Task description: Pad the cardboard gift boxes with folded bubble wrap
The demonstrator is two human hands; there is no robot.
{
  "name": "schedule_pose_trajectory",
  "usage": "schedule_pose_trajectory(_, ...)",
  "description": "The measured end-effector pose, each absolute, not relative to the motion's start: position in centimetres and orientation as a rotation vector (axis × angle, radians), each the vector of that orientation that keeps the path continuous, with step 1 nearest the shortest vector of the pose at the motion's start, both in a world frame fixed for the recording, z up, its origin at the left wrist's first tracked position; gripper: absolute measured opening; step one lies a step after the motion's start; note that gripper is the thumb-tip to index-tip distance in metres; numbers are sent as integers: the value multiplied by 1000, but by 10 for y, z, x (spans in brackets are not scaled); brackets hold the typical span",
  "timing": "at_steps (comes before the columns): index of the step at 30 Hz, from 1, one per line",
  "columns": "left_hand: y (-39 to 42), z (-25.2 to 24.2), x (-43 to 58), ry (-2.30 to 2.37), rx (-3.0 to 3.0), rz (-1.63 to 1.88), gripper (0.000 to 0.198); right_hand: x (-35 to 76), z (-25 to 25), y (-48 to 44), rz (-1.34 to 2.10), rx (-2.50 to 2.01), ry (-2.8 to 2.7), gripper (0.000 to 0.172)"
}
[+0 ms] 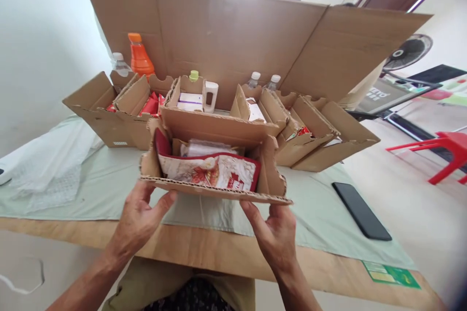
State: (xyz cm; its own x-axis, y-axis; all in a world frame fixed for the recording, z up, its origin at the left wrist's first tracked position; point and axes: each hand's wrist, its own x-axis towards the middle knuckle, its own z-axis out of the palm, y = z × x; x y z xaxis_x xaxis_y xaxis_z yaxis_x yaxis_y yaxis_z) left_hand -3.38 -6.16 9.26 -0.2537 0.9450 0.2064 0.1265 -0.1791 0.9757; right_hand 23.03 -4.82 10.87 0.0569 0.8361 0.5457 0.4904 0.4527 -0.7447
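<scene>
Both my hands grip an open cardboard box (215, 124) by its near lower sides, one at each end. My left hand (140, 216) has its thumb on the front panel at the left, its other fingers partly hidden beneath. At the right end my right hand (273, 233) holds the box the same way. Inside lies a white and dark red printed pouch (207, 172), with a clear plastic-wrapped item (207, 148) behind it. Behind the box, more cardboard boxes (314, 129) stand in a row on the cloth, holding red packets (152, 104) and white cartons (190, 98).
A tall cardboard panel (241, 34) stands behind the boxes, with an orange bottle (140, 58) before it. Bubble wrap (60, 175) lies at left on the green cloth (109, 180). A black phone (361, 211) is at right. A red stool (445, 153) stands beyond; a person is behind the panel.
</scene>
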Motion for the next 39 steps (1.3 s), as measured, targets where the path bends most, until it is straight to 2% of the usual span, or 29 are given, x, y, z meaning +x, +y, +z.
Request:
schedule_pose_trajectory(3, -41, 88, -18, 1245, 1427, 1394, 57, 250, 83, -63, 373, -1330, -1464, 53)
schedule_pose_trajectory(7, -6, 84, -3, 1084, 1502, 1294, 56, 268, 55, -81, 398, -1483, -1321, 60)
schedule_pose_trajectory(13, 56, 95, 0, 1091, 1532, 1300, 59, 253, 51, -70, 467, -1437, -1311, 64)
schedule_pose_trajectory(17, 80, 83, 8, 1076, 1546, 1338, 68, 248, 49, -66, 449, -1449, -1331, 67)
schedule_pose_trajectory(20, 85, 64, 17, 1009, 1560, 1434, 72, 249, 41, -70, 398, -1445, -1341, 70)
schedule_pose_trajectory(25, 80, 47, 28, 1243, 1672, 1570, 59, 247, 19, -80, 248, -1464, -1459, 77)
schedule_pose_trajectory(29, 73, 43, 32, 1277, 1710, 1539, 55, 235, 12, -83, 41, -1488, -1585, 83)
schedule_pose_trajectory(32, 69, 40, 35, 1165, 1675, 1485, 57, 224, 17, -82, 18, -1479, -1649, 86)
schedule_pose_trajectory(39, 61, 37, 38, 1086, 1547, 1493, 57, 211, 34, -71, 142, -1346, -1897, 75)
